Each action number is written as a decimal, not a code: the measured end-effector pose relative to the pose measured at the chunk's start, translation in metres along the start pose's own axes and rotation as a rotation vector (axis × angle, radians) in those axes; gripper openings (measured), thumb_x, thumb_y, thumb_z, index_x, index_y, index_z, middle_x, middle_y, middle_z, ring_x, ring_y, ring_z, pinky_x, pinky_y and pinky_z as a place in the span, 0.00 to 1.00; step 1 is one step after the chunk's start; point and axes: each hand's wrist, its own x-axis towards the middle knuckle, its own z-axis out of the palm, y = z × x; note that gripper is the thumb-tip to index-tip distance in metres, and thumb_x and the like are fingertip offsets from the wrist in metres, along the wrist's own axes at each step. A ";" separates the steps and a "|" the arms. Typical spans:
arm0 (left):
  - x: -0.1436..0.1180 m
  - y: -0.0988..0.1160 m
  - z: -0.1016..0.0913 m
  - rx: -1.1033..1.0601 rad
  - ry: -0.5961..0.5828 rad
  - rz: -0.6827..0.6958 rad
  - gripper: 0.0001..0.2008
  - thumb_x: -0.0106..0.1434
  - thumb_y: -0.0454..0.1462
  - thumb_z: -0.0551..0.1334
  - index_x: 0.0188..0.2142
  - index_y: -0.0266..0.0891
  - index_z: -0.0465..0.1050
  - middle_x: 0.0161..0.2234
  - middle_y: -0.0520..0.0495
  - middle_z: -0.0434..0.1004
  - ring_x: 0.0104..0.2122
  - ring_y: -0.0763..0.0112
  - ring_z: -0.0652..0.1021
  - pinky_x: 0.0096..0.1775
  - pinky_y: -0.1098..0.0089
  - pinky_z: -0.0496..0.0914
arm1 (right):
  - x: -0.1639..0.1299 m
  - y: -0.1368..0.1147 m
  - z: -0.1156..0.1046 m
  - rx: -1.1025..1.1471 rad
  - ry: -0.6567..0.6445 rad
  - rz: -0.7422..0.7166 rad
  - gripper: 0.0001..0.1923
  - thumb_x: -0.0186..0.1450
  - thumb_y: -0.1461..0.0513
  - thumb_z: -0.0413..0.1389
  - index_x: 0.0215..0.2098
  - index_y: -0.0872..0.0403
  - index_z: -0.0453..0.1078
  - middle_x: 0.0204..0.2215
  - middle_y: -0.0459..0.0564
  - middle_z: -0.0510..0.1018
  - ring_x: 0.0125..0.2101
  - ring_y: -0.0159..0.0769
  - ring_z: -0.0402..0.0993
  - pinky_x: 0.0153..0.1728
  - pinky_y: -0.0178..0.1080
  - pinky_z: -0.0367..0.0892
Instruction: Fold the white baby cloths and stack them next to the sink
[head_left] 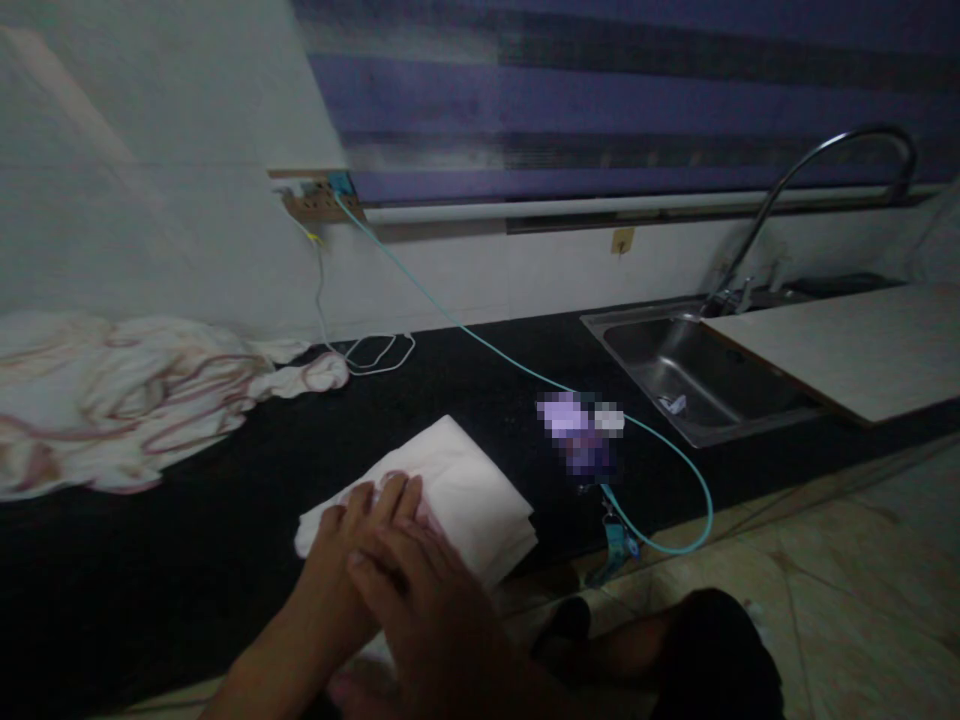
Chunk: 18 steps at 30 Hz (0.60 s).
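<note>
Folded white cloth: lying on the black desk, at 7 o'clock from the view's centre, under 2 hands.
Left hand: resting on the cloth, with fingers slightly spread.
Right hand: crossing over the left, with fingers loosely parted.
Crumpled fabric: heaped between 9 and 10 o'clock.
Pixelated purple item: lying at 2 o'clock from the cloth, beside a looping teal cable.
Sink: set farther out at 2 o'clock, partly covered by a pale board.

Head camera looks forward-down across the counter.
</note>
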 end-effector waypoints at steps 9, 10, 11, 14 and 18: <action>0.003 -0.003 -0.012 -0.021 -0.099 0.017 0.28 0.66 0.47 0.59 0.64 0.45 0.71 0.62 0.38 0.71 0.55 0.43 0.73 0.52 0.44 0.69 | -0.049 0.046 -0.028 -0.242 -0.176 -0.172 0.42 0.69 0.43 0.60 0.74 0.48 0.54 0.72 0.53 0.62 0.71 0.44 0.54 0.69 0.48 0.59; 0.004 -0.007 -0.009 -0.035 -0.087 0.015 0.29 0.66 0.51 0.60 0.64 0.47 0.71 0.61 0.37 0.71 0.55 0.42 0.72 0.53 0.41 0.68 | -0.050 0.047 -0.028 -0.267 -0.186 -0.187 0.41 0.69 0.44 0.60 0.74 0.47 0.54 0.72 0.52 0.61 0.71 0.45 0.55 0.69 0.49 0.60; 0.005 -0.010 -0.007 -0.059 -0.088 0.017 0.30 0.66 0.55 0.60 0.64 0.47 0.71 0.61 0.37 0.72 0.56 0.42 0.72 0.54 0.40 0.67 | -0.052 0.048 -0.027 -0.287 -0.188 -0.200 0.39 0.69 0.45 0.60 0.73 0.45 0.56 0.73 0.51 0.60 0.71 0.46 0.54 0.68 0.49 0.60; 0.007 -0.024 -0.007 -0.210 -0.144 0.074 0.35 0.64 0.59 0.62 0.65 0.48 0.69 0.62 0.38 0.71 0.59 0.46 0.71 0.58 0.46 0.68 | -0.056 0.049 -0.022 -0.323 -0.162 -0.200 0.32 0.72 0.50 0.58 0.71 0.41 0.59 0.75 0.44 0.55 0.72 0.44 0.51 0.69 0.48 0.60; 0.003 -0.056 -0.012 -0.480 -0.226 0.108 0.33 0.68 0.56 0.60 0.70 0.56 0.62 0.68 0.44 0.65 0.66 0.52 0.67 0.66 0.50 0.63 | -0.061 0.051 -0.009 -0.338 -0.128 -0.159 0.28 0.75 0.57 0.55 0.71 0.41 0.58 0.73 0.48 0.60 0.71 0.40 0.54 0.67 0.47 0.62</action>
